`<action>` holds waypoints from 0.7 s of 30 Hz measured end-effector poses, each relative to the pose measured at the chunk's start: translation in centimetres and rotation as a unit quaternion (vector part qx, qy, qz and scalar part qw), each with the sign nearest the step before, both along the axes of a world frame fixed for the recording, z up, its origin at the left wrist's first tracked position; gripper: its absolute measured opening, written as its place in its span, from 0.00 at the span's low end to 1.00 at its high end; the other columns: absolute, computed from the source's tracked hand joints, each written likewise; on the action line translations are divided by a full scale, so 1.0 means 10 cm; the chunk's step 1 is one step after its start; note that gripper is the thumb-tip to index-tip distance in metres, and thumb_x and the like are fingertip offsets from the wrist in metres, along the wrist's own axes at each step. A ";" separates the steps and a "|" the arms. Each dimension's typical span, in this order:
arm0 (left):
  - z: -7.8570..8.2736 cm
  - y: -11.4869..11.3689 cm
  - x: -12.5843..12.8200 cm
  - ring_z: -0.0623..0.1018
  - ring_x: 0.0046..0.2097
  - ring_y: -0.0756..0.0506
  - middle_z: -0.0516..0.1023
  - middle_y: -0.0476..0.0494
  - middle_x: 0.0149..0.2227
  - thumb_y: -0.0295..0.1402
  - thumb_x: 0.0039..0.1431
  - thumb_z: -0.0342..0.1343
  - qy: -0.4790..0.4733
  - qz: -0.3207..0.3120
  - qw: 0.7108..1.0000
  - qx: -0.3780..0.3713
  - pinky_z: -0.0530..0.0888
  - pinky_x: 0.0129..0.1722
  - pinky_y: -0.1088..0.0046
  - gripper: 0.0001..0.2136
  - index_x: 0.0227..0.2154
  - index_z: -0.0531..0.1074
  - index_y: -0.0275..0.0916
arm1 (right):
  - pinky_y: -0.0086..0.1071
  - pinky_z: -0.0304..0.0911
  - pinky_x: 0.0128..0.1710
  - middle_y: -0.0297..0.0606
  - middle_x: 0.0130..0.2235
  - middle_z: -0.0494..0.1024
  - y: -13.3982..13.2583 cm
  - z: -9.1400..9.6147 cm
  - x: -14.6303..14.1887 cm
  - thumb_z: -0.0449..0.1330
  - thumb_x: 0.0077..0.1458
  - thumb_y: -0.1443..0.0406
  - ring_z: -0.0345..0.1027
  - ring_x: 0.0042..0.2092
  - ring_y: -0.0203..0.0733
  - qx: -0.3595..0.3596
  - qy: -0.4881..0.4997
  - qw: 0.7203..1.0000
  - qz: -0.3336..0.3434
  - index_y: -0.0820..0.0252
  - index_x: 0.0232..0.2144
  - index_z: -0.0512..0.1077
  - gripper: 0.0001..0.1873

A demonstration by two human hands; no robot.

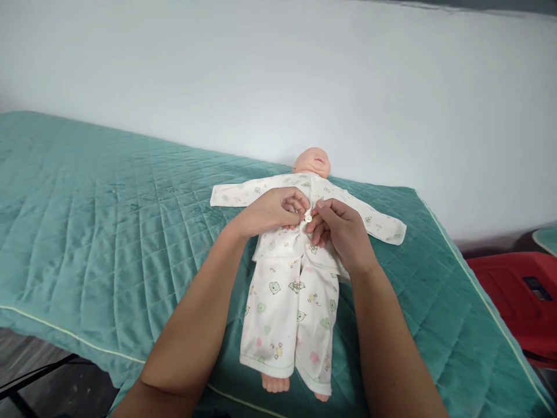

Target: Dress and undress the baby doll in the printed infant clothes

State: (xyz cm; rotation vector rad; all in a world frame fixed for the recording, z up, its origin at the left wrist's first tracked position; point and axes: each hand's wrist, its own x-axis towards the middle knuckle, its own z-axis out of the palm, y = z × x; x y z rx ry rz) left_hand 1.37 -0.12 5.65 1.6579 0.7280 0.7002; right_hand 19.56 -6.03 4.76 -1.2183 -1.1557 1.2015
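Note:
A baby doll [311, 161] lies on its back, head toward the wall. It wears a white printed pajama top [278, 247] with sleeves spread wide, and matching pajama pants [272, 310]. Over the front opening of the top, my left hand [281, 208] is closed, its fingertips pinching the fabric edge left of a small pale button [308, 219]. My right hand [339, 226] is closed too, thumb and index finger pinching the top's front just right of that button. The fingers partly cover the opening, so I cannot tell whether the button sits through its hole.
A green quilted cover [108, 232] lies under the doll, its piped edge running along the near side. Behind stands a pale wall [261, 75]. A red plastic object [517, 296] is at the right, and a dark metal bar [39, 371] shows at lower left.

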 end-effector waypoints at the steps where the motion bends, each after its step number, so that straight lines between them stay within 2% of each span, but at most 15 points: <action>1: 0.01 0.00 -0.01 0.74 0.29 0.52 0.76 0.50 0.30 0.22 0.49 0.57 -0.001 -0.011 1.000 -0.011 0.72 0.30 0.75 0.14 0.40 0.75 0.39 | 0.24 0.55 0.15 0.32 0.22 0.77 0.00 0.00 0.00 0.64 0.59 0.52 0.66 0.18 0.31 0.004 0.003 1.000 -0.001 0.57 0.29 0.71 0.17; 5: 0.03 0.00 -0.09 0.74 0.28 0.52 0.79 0.48 0.31 0.25 0.52 0.59 0.016 -0.048 0.998 -0.040 0.71 0.27 0.76 0.14 0.43 0.73 0.39 | 0.25 0.50 0.14 0.28 0.20 0.72 -0.03 0.01 -0.02 0.64 0.59 0.54 0.59 0.17 0.30 0.033 0.017 0.999 -0.010 0.57 0.28 0.70 0.15; 7: 0.04 0.01 -0.12 0.75 0.28 0.52 0.80 0.48 0.32 0.27 0.54 0.61 0.024 -0.057 0.997 -0.046 0.70 0.27 0.76 0.14 0.44 0.73 0.39 | 0.26 0.50 0.15 0.28 0.20 0.71 -0.04 -0.01 -0.03 0.63 0.60 0.53 0.58 0.17 0.30 0.060 0.015 0.998 -0.028 0.56 0.27 0.70 0.16; 9: 0.04 0.02 -0.15 0.75 0.28 0.52 0.80 0.48 0.31 0.30 0.56 0.62 0.020 -0.053 0.997 -0.049 0.70 0.26 0.77 0.12 0.44 0.73 0.39 | 0.28 0.54 0.18 0.28 0.21 0.71 -0.03 -0.05 -0.02 0.62 0.61 0.53 0.60 0.19 0.31 0.099 -0.011 0.992 -0.075 0.55 0.28 0.69 0.15; 11: 0.04 0.02 -0.16 0.75 0.27 0.51 0.78 0.48 0.28 0.33 0.57 0.63 0.010 -0.042 0.998 -0.048 0.69 0.25 0.77 0.11 0.43 0.73 0.38 | 0.29 0.61 0.24 0.29 0.25 0.74 -0.01 -0.10 0.04 0.62 0.62 0.54 0.65 0.23 0.34 0.149 -0.079 0.974 -0.149 0.54 0.29 0.70 0.14; 13: 0.04 0.02 -0.16 0.74 0.25 0.51 0.77 0.49 0.24 0.34 0.58 0.62 0.004 -0.033 0.998 -0.045 0.67 0.23 0.77 0.10 0.42 0.74 0.38 | 0.33 0.68 0.34 0.33 0.31 0.78 0.02 -0.15 0.12 0.62 0.62 0.55 0.72 0.33 0.38 0.200 -0.165 0.942 -0.215 0.54 0.32 0.72 0.10; 15: 0.02 0.04 -0.13 0.73 0.24 0.52 0.76 0.50 0.23 0.34 0.59 0.61 0.005 -0.021 0.999 -0.033 0.66 0.22 0.77 0.09 0.41 0.74 0.38 | 0.38 0.70 0.44 0.37 0.39 0.79 0.06 -0.17 0.19 0.61 0.62 0.58 0.74 0.44 0.43 0.250 -0.222 0.912 -0.236 0.53 0.35 0.74 0.07; 16: 0.00 0.05 -0.11 0.72 0.23 0.52 0.76 0.50 0.24 0.33 0.59 0.60 0.002 0.000 1.000 -0.019 0.65 0.22 0.77 0.08 0.40 0.74 0.38 | 0.41 0.70 0.48 0.38 0.43 0.80 0.07 -0.17 0.20 0.61 0.62 0.59 0.74 0.48 0.45 0.276 -0.243 0.901 -0.232 0.53 0.37 0.74 0.05; 18: -0.09 0.11 -0.07 0.72 0.24 0.53 0.76 0.51 0.26 0.32 0.59 0.58 -0.015 0.088 0.996 0.031 0.65 0.24 0.76 0.05 0.37 0.74 0.39 | 0.47 0.67 0.55 0.41 0.48 0.79 0.04 -0.15 0.18 0.59 0.63 0.61 0.72 0.53 0.48 0.327 -0.287 0.876 -0.208 0.53 0.37 0.74 0.04; 21: -0.32 0.22 -0.02 0.73 0.28 0.51 0.75 0.52 0.26 0.29 0.58 0.54 -0.038 0.272 0.953 0.124 0.68 0.31 0.75 0.04 0.35 0.73 0.40 | 0.51 0.63 0.60 0.41 0.52 0.79 -0.13 -0.16 0.06 0.59 0.63 0.63 0.70 0.57 0.51 0.372 -0.367 0.845 -0.111 0.51 0.37 0.73 0.02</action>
